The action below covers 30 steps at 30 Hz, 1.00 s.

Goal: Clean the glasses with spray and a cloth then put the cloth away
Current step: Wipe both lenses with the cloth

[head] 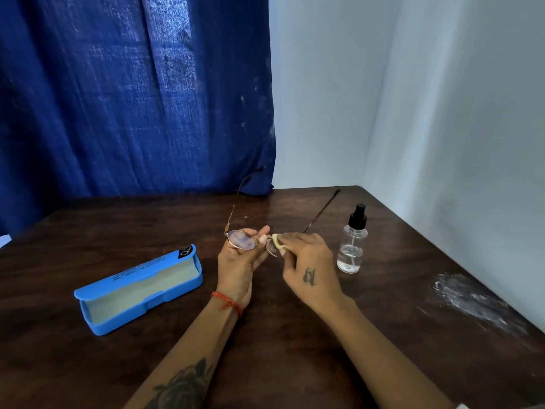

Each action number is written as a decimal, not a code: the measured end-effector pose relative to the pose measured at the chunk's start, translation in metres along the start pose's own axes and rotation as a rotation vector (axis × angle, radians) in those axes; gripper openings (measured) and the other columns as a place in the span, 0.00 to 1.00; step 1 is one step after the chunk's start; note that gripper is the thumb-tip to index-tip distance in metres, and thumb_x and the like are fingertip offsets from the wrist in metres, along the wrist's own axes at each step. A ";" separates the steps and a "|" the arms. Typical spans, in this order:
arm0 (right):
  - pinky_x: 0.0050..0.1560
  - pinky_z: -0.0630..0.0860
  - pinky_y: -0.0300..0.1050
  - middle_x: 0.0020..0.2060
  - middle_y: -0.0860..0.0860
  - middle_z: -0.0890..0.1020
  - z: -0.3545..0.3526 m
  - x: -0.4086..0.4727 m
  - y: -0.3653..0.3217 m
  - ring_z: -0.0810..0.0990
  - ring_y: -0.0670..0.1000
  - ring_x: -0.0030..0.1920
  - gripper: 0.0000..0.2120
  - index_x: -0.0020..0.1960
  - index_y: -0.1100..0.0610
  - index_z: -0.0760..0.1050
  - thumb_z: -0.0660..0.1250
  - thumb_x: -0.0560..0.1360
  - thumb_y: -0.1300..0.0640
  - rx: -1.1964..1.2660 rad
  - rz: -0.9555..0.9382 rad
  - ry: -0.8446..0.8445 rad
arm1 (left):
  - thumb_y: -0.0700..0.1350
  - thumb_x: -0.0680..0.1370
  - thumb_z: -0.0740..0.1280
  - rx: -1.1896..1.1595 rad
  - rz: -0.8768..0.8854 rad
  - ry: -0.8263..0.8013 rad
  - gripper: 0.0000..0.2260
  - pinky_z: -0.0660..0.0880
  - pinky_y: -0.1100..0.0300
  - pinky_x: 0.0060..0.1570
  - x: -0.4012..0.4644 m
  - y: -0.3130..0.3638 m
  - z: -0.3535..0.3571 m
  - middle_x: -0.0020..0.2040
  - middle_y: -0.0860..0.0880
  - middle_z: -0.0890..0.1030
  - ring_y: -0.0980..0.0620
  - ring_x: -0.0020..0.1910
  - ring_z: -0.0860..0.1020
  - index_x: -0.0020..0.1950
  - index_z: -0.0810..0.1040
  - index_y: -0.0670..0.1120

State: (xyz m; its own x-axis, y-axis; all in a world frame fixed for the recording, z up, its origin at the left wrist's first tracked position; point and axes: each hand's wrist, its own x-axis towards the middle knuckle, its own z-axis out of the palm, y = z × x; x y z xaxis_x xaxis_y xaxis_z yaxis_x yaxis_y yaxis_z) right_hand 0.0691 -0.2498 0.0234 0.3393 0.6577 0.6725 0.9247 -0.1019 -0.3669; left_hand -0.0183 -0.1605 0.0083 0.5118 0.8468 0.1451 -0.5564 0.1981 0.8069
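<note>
Thin gold-rimmed glasses (242,240) with round lenses are held above the dark wooden table (118,364), their temple arms pointing away from me. My left hand (239,267) grips them at the bridge and left lens. My right hand (309,261) pinches a small pale yellow cloth (277,242) against the right lens, which the cloth and fingers mostly hide. A clear spray bottle (353,246) with a black pump top stands upright just right of my right hand.
An open blue glasses case (138,290) with a pale lining lies to the left of my hands. A white powdery smear (472,299) marks the table's right side. A blue curtain (132,98) hangs behind; a white wall borders the right edge.
</note>
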 end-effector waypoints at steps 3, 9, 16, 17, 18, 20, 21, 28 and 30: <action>0.52 0.68 0.40 0.50 0.53 0.84 0.002 0.001 -0.002 0.79 0.54 0.50 0.16 0.53 0.57 0.81 0.66 0.69 0.69 0.052 0.006 -0.096 | 0.35 0.68 0.69 0.019 0.013 0.008 0.10 0.79 0.62 0.41 0.000 0.000 -0.001 0.53 0.45 0.82 0.51 0.51 0.82 0.47 0.75 0.45; 0.46 0.75 0.45 0.39 0.52 0.85 -0.008 0.002 -0.001 0.78 0.52 0.44 0.13 0.43 0.55 0.84 0.69 0.66 0.70 0.211 0.133 -0.054 | 0.36 0.70 0.68 0.010 -0.015 0.031 0.09 0.80 0.61 0.42 0.002 0.000 -0.003 0.54 0.47 0.82 0.50 0.51 0.81 0.48 0.76 0.46; 0.37 0.72 0.43 0.36 0.54 0.84 -0.005 0.000 -0.003 0.77 0.56 0.38 0.14 0.42 0.60 0.82 0.69 0.62 0.73 -0.042 0.030 0.050 | 0.37 0.68 0.69 0.008 -0.015 0.002 0.09 0.80 0.62 0.42 0.001 0.000 -0.001 0.52 0.46 0.82 0.52 0.52 0.81 0.45 0.75 0.46; 0.38 0.72 0.43 0.37 0.55 0.84 -0.003 0.000 -0.006 0.77 0.56 0.39 0.14 0.44 0.60 0.82 0.68 0.63 0.73 -0.038 0.023 0.042 | 0.36 0.68 0.69 0.010 -0.016 -0.003 0.09 0.80 0.62 0.42 0.001 -0.001 -0.001 0.52 0.46 0.82 0.52 0.52 0.81 0.46 0.75 0.46; 0.39 0.71 0.43 0.39 0.54 0.85 -0.001 -0.001 -0.007 0.77 0.56 0.40 0.14 0.46 0.59 0.82 0.68 0.65 0.73 -0.018 0.024 0.024 | 0.37 0.68 0.69 0.011 -0.019 -0.006 0.09 0.80 0.62 0.43 0.001 -0.001 -0.001 0.53 0.46 0.82 0.52 0.52 0.81 0.46 0.74 0.46; 0.42 0.69 0.40 0.42 0.53 0.85 0.001 0.000 -0.007 0.77 0.55 0.43 0.14 0.49 0.57 0.82 0.67 0.69 0.71 0.055 0.043 -0.010 | 0.37 0.68 0.69 0.016 -0.016 -0.003 0.10 0.80 0.61 0.44 0.000 -0.002 -0.002 0.53 0.46 0.82 0.52 0.52 0.81 0.46 0.75 0.46; 0.44 0.69 0.38 0.43 0.52 0.85 0.001 0.000 -0.006 0.77 0.54 0.44 0.13 0.49 0.56 0.82 0.67 0.70 0.70 0.097 0.061 -0.023 | 0.37 0.69 0.69 0.020 -0.013 0.005 0.09 0.80 0.62 0.44 0.001 -0.002 -0.003 0.53 0.47 0.82 0.51 0.52 0.81 0.46 0.75 0.46; 0.39 0.72 0.26 0.40 0.47 0.85 -0.006 0.004 0.000 0.78 0.38 0.37 0.13 0.41 0.50 0.84 0.70 0.67 0.68 0.340 0.213 -0.066 | 0.37 0.67 0.70 0.004 0.000 0.049 0.10 0.80 0.61 0.41 0.004 -0.001 -0.004 0.52 0.46 0.83 0.50 0.51 0.81 0.47 0.76 0.45; 0.37 0.71 0.31 0.38 0.48 0.84 -0.008 0.004 0.004 0.78 0.43 0.38 0.13 0.39 0.50 0.83 0.69 0.66 0.68 0.228 0.202 -0.032 | 0.36 0.67 0.70 -0.014 0.003 0.045 0.10 0.79 0.62 0.40 0.004 -0.001 -0.004 0.51 0.46 0.83 0.50 0.51 0.82 0.46 0.76 0.45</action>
State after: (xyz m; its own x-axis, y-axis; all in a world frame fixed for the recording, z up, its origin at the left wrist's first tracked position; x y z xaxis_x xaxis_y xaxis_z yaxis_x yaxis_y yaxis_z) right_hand 0.0756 -0.2530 0.0297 0.5031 0.6648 0.5522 0.7753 -0.0649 -0.6283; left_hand -0.0185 -0.1559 0.0063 0.4802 0.8687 0.1215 -0.5671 0.2018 0.7985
